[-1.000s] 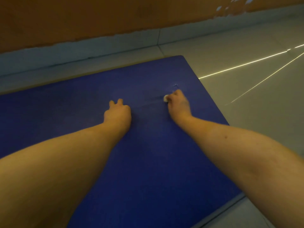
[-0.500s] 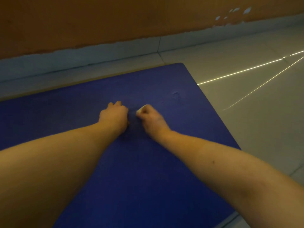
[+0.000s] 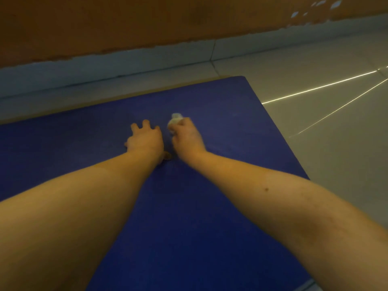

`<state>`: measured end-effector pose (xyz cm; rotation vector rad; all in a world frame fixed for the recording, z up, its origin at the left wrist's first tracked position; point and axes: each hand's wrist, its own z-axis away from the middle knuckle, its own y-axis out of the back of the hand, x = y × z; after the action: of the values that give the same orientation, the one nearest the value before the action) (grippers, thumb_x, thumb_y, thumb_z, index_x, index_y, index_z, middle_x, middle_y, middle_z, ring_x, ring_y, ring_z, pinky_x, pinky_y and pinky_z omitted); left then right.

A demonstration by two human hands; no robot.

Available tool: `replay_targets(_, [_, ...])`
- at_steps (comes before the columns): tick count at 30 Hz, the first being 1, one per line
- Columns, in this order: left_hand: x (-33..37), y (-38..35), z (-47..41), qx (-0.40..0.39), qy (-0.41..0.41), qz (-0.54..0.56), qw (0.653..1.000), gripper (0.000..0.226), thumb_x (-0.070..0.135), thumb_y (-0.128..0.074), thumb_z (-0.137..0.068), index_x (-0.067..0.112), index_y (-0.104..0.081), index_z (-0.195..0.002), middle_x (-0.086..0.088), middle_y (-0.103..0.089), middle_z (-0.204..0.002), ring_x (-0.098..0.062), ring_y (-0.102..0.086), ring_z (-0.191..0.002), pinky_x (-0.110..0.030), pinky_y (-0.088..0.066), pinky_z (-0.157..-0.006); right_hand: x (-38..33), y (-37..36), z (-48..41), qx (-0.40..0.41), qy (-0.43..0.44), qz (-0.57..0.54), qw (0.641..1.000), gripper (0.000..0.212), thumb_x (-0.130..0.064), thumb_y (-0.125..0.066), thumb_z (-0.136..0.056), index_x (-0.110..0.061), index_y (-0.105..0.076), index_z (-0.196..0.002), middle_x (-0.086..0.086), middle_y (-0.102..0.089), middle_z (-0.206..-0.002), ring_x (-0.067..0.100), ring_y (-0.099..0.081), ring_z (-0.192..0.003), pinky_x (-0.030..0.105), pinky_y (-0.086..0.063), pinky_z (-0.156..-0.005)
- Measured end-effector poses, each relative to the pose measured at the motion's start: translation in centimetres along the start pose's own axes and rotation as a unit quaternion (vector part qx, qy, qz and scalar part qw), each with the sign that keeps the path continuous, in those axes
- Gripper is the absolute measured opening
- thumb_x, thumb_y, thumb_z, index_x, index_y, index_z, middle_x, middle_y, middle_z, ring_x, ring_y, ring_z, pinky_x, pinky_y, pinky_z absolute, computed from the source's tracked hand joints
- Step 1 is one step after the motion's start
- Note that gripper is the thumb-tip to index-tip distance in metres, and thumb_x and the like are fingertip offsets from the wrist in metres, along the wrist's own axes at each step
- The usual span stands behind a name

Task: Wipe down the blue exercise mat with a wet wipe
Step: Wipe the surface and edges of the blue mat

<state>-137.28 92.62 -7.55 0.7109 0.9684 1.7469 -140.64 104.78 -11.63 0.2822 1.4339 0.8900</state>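
Note:
The blue exercise mat [image 3: 220, 185] lies flat on the floor and fills most of the view. My right hand [image 3: 188, 136] grips a small bunched white wet wipe [image 3: 174, 120] and holds it down on the mat near the middle. Just to its left, my left hand [image 3: 144, 138] rests on the mat with its fingers spread forward and holds nothing. Both forearms reach in from the bottom of the frame. Most of the wipe is hidden under my right hand.
A grey tiled floor [image 3: 325, 133] borders the mat on the right, with thin bright lines of light across it. Behind the mat's far edge run a pale skirting [image 3: 126, 68] and an orange-brown wall [image 3: 147, 22].
My right hand slid the wipe leftward across the mat, from near the right edge to just beside my left hand. The left hand stayed planted, and my view tipped slightly down.

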Motion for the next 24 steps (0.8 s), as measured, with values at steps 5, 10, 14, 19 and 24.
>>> replay_targets(5, [0.0,0.2,0.2,-0.010,-0.002,-0.009,1.000,0.099,0.061,-0.080,-0.073,0.027,-0.031,-0.153,-0.007,-0.018,-0.157,-0.041,-0.015,-0.143,-0.059,-0.047,-0.099,-0.6,1.0,-1.5,-0.083,0.078,0.037,0.993,0.030,-0.013,-0.049,-0.101,-0.037,-0.044,-0.084,-0.004,-0.050,-0.099,0.011,-0.045,-0.085,0.020,-0.038,-0.070])
replay_targets(10, [0.0,0.1,0.3,-0.006,-0.013,-0.016,1.000,0.102,0.065,-0.078,-0.072,0.023,-0.032,-0.152,-0.007,-0.020,-0.155,-0.041,-0.017,-0.142,-0.060,-0.048,-0.097,3.5,7.3,-7.3,0.152,-0.113,-0.145,0.971,0.011,-0.022,-0.053,-0.095,-0.022,-0.050,-0.084,-0.004,-0.067,-0.114,0.011,-0.062,-0.102,0.025,-0.046,-0.090])
replay_targets(14, [0.0,0.2,0.3,-0.011,-0.012,-0.005,1.000,0.104,0.063,-0.080,-0.071,0.020,-0.032,-0.152,-0.007,-0.018,-0.155,-0.041,-0.013,-0.144,-0.060,-0.047,-0.099,1.6,7.1,-8.9,0.201,-0.176,-0.167,0.949,0.006,-0.016,-0.042,-0.101,-0.015,-0.048,-0.102,0.009,-0.061,-0.109,0.022,-0.056,-0.095,0.034,-0.038,-0.069])
replay_targets(19, [0.2,0.2,0.3,-0.010,-0.002,-0.005,1.000,0.100,0.060,-0.081,-0.072,0.018,-0.036,-0.151,-0.006,-0.017,-0.156,-0.040,-0.013,-0.145,-0.060,-0.045,-0.102,-3.7,-0.4,-7.1,0.003,-0.049,-0.111,0.993,0.015,-0.023,-0.053,-0.102,-0.017,-0.047,-0.089,0.004,-0.055,-0.081,0.020,-0.052,-0.071,0.034,-0.033,-0.061])
replay_targets(24, [0.2,0.0,0.3,-0.007,-0.009,0.002,1.000,0.099,0.060,-0.079,-0.074,0.021,-0.031,-0.152,-0.006,-0.018,-0.155,-0.040,-0.012,-0.145,-0.060,-0.046,-0.101,-4.0,1.5,-8.1,-0.065,0.051,0.009,0.997,0.021,-0.030,-0.058,-0.101,-0.016,-0.048,-0.089,-0.007,-0.052,-0.081,0.006,-0.049,-0.072,0.018,-0.038,-0.057])
